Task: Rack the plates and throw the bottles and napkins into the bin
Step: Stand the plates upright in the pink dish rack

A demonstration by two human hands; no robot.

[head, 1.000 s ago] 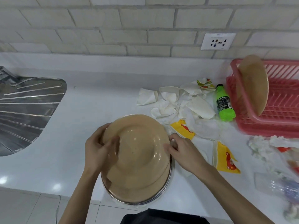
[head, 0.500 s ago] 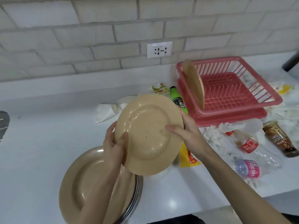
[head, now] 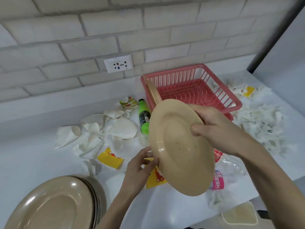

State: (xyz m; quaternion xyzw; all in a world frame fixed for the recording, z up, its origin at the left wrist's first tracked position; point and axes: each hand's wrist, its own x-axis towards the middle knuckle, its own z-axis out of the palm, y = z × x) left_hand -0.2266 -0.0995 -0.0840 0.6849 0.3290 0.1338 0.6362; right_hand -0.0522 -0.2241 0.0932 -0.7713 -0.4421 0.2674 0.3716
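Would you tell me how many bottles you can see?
3: green bottle left of the pink rack; red-label bottle and pink-label bottle partly hidden behind the held plate. More may be hidden.

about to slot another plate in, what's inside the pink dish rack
One tan plate stands on edge at the pink rack's left end; the slots in view are bare. The near part is hidden behind the held plate and right hand.
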